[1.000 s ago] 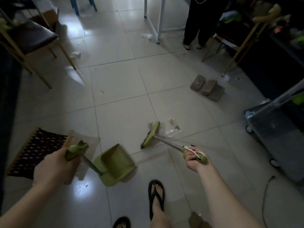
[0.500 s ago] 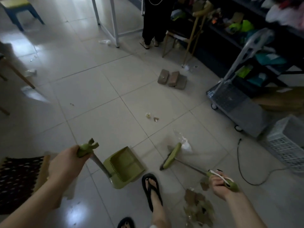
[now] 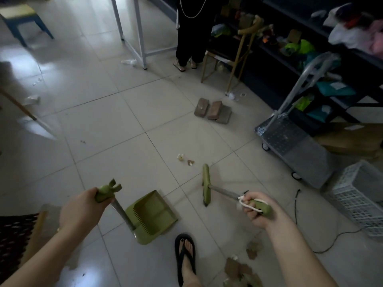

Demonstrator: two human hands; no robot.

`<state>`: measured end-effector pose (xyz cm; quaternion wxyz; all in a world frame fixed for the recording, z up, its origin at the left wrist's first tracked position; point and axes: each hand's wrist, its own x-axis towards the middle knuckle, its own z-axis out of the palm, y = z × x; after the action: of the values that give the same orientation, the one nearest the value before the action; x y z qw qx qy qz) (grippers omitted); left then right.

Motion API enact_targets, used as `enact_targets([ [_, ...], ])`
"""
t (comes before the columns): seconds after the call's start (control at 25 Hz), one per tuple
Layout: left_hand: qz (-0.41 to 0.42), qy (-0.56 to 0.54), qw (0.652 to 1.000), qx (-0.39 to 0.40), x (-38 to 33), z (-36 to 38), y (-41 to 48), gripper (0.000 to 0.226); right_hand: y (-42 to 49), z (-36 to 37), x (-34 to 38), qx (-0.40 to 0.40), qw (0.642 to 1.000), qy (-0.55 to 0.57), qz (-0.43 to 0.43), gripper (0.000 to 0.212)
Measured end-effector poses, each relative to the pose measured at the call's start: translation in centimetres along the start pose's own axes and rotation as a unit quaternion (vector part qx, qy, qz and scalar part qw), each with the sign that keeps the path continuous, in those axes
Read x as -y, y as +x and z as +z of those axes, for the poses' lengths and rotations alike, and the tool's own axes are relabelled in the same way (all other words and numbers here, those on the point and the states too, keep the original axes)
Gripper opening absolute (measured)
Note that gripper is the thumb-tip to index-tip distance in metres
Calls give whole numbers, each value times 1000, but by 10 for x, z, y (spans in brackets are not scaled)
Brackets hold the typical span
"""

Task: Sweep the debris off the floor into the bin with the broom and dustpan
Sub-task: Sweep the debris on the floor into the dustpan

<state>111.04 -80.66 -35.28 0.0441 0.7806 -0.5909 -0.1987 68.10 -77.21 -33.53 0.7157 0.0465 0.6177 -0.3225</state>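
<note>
Gathering step: broom handle is gripped in the right hand, dustpan handle fisted in the left hand. Small debris lies just beyond the broom head; short strokes toward the pan mouth are advised, with the lip kept flat on the tile. Bin not identified.

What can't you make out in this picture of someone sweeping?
All in the head view:
- The brown scraps by the foot: partly cut off by the bottom edge and dim, so what they are is unclear.
- The small bits beyond the broom: too small to identify.
- A bin: none recognisable.
- The standing person: cut off by the top edge.
</note>
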Motion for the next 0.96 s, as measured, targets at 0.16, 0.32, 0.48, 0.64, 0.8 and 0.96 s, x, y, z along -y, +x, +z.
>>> enact_targets([
  [0.16, -33, -6, 999, -16, -13, -3, 11, 34, 61, 47, 58, -29, 986, -163, 12, 25],
  [0.32, -69, -5, 997, -30, -23, -1, 24, 34, 138, 83, 93, -66, 932, -355, -37, 11],
  [0.48, -89, -25, 995, -47, -30, 10, 34, 34, 200, 95, 122, -58, 904, -420, -49, 19],
  [0.64, -95, 5, 995, -32, -35, 13, 49, 37, 216, 77, 125, -53, 805, -589, -37, 17],
  [0.8, -71, 27, 997, -4, -45, 10, 55, 38, 185, 33, 110, -33, 702, -711, -18, 34],
  [0.96, -34, 40, 999, 9, -47, 14, 44, 34, 126, -14, 83, -43, 655, -754, 28, 48],
])
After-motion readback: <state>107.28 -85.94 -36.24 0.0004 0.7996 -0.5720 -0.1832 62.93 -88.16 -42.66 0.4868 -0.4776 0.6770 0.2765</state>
